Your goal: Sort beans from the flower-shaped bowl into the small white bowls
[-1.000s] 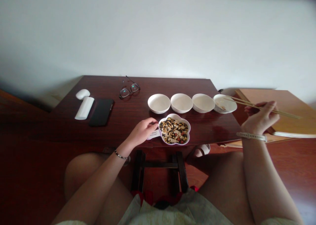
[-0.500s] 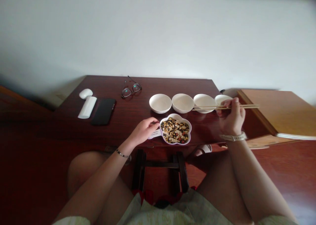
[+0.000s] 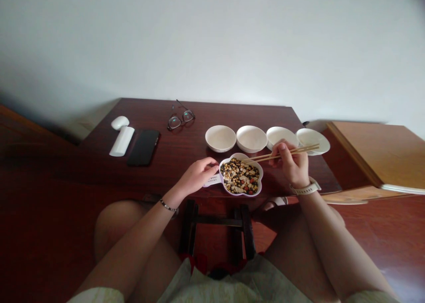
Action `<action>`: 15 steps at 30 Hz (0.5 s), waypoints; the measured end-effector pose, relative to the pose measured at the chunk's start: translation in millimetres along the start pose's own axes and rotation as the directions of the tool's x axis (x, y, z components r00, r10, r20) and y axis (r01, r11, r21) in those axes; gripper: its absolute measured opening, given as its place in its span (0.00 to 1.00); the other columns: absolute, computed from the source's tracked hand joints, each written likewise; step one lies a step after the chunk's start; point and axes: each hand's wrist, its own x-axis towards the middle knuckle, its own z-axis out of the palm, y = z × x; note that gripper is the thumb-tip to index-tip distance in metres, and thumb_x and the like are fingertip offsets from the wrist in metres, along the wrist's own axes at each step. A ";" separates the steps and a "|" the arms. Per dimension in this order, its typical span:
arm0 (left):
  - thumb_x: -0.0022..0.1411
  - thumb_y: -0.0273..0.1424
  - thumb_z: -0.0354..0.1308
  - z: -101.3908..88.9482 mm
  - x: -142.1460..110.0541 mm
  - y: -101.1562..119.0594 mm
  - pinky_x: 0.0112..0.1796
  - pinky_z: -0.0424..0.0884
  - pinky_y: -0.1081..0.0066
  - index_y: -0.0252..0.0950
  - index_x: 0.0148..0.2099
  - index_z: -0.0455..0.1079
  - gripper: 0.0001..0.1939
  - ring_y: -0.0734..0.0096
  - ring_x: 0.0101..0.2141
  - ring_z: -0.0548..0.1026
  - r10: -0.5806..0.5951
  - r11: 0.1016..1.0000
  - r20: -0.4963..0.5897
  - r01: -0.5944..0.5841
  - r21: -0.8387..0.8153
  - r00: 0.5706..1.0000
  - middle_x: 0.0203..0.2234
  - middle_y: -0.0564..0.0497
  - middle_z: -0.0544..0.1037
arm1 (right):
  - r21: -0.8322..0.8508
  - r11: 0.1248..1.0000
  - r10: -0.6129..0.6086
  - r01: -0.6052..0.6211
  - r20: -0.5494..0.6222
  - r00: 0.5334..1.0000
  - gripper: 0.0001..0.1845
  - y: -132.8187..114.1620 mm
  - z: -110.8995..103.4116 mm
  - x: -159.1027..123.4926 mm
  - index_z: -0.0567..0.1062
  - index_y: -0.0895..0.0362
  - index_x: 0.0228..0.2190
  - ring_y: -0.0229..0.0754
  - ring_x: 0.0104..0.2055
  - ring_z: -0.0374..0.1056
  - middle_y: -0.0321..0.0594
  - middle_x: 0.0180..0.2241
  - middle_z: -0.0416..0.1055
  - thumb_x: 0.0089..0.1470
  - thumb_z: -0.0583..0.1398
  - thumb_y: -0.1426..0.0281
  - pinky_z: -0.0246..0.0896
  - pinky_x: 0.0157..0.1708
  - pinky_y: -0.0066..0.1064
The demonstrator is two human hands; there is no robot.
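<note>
As the left hand point(image 3: 195, 176) closes on the white tab point(image 3: 211, 180) of a flower-shaped dish point(image 3: 261, 177) at centre frame, piled with mixed beans point(image 3: 239, 176), the right hand point(image 3: 290, 163) pinches a pair of wooden chopsticks point(image 3: 282, 153), tips right over the dish's upper edge! Four white bowls point(image 3: 251, 139) line up just above, toward upper right, on a dark wooden table point(image 3: 199, 117); glasses point(image 3: 181, 119) and a black phone point(image 3: 144, 148) sit upper left.
</note>
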 end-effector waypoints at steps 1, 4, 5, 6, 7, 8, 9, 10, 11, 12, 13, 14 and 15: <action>0.74 0.44 0.59 0.0 0.0 0.1 0.31 0.69 0.71 0.37 0.49 0.79 0.16 0.65 0.33 0.80 -0.001 1.000 0.001 0.001 0.000 1.000 0.35 0.48 0.85 | -0.029 0.999 -0.021 0.022 0.007 1.000 0.26 -0.7 1.0 -0.3 0.77 0.54 0.29 0.37 0.24 0.68 0.37 0.24 0.72 0.74 0.58 0.51 0.61 0.23 0.30; 0.74 0.44 0.59 0.1 0.0 0.4 0.32 0.69 0.71 0.37 0.49 0.79 0.16 0.65 0.32 0.80 -0.005 1.000 -0.001 0.005 0.006 1.000 0.35 0.48 0.85 | -0.086 0.994 -0.071 0.074 0.032 0.997 0.25 -2.2 4.6 -1.4 0.77 0.53 0.29 0.38 0.26 0.69 0.38 0.27 0.73 0.76 0.57 0.54 0.63 0.24 0.31; 0.74 0.44 0.59 0.1 0.1 0.3 0.32 0.69 0.71 0.37 0.49 0.79 0.16 0.65 0.33 0.80 -0.003 1.000 -0.003 0.003 0.008 1.000 0.35 0.48 0.85 | -0.094 0.992 -0.081 0.084 0.037 0.996 0.25 -2.5 5.9 -1.9 0.77 0.53 0.29 0.38 0.26 0.69 0.38 0.28 0.73 0.76 0.57 0.54 0.63 0.25 0.32; 0.74 0.43 0.59 0.2 0.2 0.1 0.32 0.69 0.71 0.37 0.49 0.79 0.16 0.65 0.33 0.80 0.000 1.000 -0.004 0.000 0.009 1.000 0.35 0.48 0.85 | -0.097 0.991 -0.087 0.091 0.038 0.995 0.25 -2.7 7.2 -2.4 0.76 0.53 0.29 0.39 0.27 0.69 0.38 0.28 0.73 0.76 0.57 0.54 0.64 0.25 0.32; 0.74 0.43 0.59 0.2 0.3 -0.1 0.32 0.69 0.71 0.37 0.49 0.79 0.15 0.65 0.33 0.80 0.003 1.000 -0.005 -0.003 0.008 1.000 0.36 0.48 0.85 | -0.094 0.991 -0.088 0.092 0.037 0.995 0.25 -2.9 8.5 -2.9 0.76 0.53 0.29 0.39 0.27 0.69 0.38 0.28 0.73 0.76 0.56 0.54 0.64 0.26 0.32; 0.74 0.43 0.59 0.3 0.3 -0.5 0.33 0.69 0.70 0.37 0.49 0.79 0.15 0.65 0.33 0.80 0.007 1.000 -0.006 -0.006 0.007 1.000 0.36 0.48 0.85 | -0.084 0.993 -0.083 0.085 0.032 0.996 0.25 -3.2 9.8 -3.4 0.75 0.53 0.29 0.39 0.27 0.69 0.38 0.28 0.73 0.76 0.56 0.54 0.64 0.26 0.32; 0.74 0.43 0.59 0.4 0.2 -0.9 0.33 0.69 0.70 0.37 0.49 0.79 0.16 0.65 0.33 0.80 0.009 1.000 -0.006 -0.009 0.007 1.000 0.36 0.48 0.85 | -0.067 0.995 -0.072 0.073 0.020 0.997 0.25 -3.5 11.0 -3.8 0.75 0.53 0.29 0.39 0.27 0.69 0.38 0.27 0.72 0.76 0.56 0.53 0.64 0.25 0.32; 0.74 0.43 0.59 0.4 0.2 -1.3 0.32 0.69 0.70 0.37 0.49 0.79 0.16 0.65 0.33 0.80 0.010 1.000 -0.008 -0.010 0.008 1.000 0.36 0.48 0.85 | -0.044 0.997 -0.057 0.057 0.006 0.998 0.25 -3.9 12.0 -4.0 0.74 0.53 0.29 0.39 0.26 0.69 0.37 0.26 0.72 0.76 0.57 0.52 0.63 0.25 0.31; 0.74 0.44 0.59 0.5 0.1 -1.6 0.32 0.69 0.71 0.37 0.49 0.79 0.16 0.64 0.34 0.80 0.010 1.000 -0.009 -0.010 0.009 1.000 0.36 0.48 0.85 | -0.013 0.999 -0.038 0.037 -0.007 0.999 0.25 -4.3 12.9 -4.0 0.74 0.53 0.29 0.39 0.26 0.69 0.37 0.26 0.72 0.75 0.57 0.51 0.63 0.24 0.31; 0.74 0.44 0.59 0.5 0.0 -1.8 0.32 0.69 0.71 0.37 0.50 0.79 0.16 0.64 0.34 0.80 0.009 1.000 -0.011 -0.009 0.010 1.000 0.36 0.48 0.85 | 0.021 1.000 -0.015 0.016 -0.021 1.000 0.26 -4.5 13.6 -3.8 0.74 0.53 0.29 0.39 0.25 0.69 0.37 0.25 0.71 0.75 0.57 0.51 0.62 0.23 0.31; 0.74 0.44 0.59 0.5 -0.1 -1.9 0.32 0.69 0.71 0.37 0.50 0.79 0.16 0.64 0.33 0.80 0.007 1.000 -0.010 -0.007 0.008 1.000 0.36 0.48 0.85 | 0.061 0.998 0.007 -0.004 -0.039 0.999 0.26 -4.6 14.1 -3.3 0.73 0.53 0.29 0.39 0.24 0.69 0.37 0.24 0.71 0.74 0.58 0.50 0.61 0.22 0.30; 0.74 0.44 0.59 0.6 -0.3 -1.8 0.31 0.68 0.71 0.37 0.50 0.79 0.16 0.65 0.33 0.80 0.004 1.000 -0.009 -0.004 0.004 1.000 0.36 0.48 0.85 | 0.101 0.995 0.028 -0.021 -0.060 0.998 0.26 -4.4 14.3 -2.4 0.73 0.53 0.28 0.39 0.24 0.68 0.37 0.24 0.71 0.74 0.58 0.49 0.60 0.21 0.30; 0.74 0.44 0.59 0.5 -0.3 -1.6 0.31 0.68 0.71 0.37 0.50 0.79 0.16 0.65 0.33 0.80 0.001 1.000 -0.007 -0.001 0.000 1.000 0.36 0.48 0.85 | 0.136 0.990 0.046 -0.035 -0.080 0.996 0.26 -3.9 14.3 -1.3 0.73 0.53 0.28 0.39 0.23 0.67 0.37 0.24 0.70 0.73 0.59 0.49 0.59 0.20 0.30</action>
